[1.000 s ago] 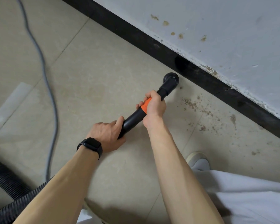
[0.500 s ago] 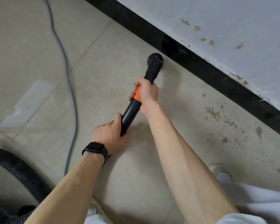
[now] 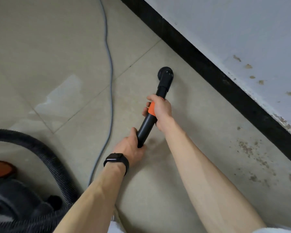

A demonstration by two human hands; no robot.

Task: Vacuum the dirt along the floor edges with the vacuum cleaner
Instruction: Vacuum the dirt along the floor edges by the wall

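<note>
I hold a black vacuum wand (image 3: 145, 127) with an orange band in both hands. My right hand (image 3: 160, 110) grips it at the orange band. My left hand (image 3: 130, 148), with a black watch on the wrist, grips its lower end. The round black nozzle (image 3: 165, 74) sits on the beige tile floor, a short way off the black baseboard (image 3: 208, 68). Brown dirt specks (image 3: 252, 153) lie on the floor along the baseboard at the right, well behind the nozzle.
The vacuum cleaner body (image 3: 10, 195), dark with an orange part, stands at the lower left with its ribbed black hose (image 3: 45, 158) arching over it. A grey power cable (image 3: 109, 81) runs across the tiles to the left of the wand. The white wall (image 3: 242, 31) shows brown stains.
The nozzle has slid left along the baseboard, away from the dirt patch. The view has shifted so the vacuum body now shows at the lower left.
</note>
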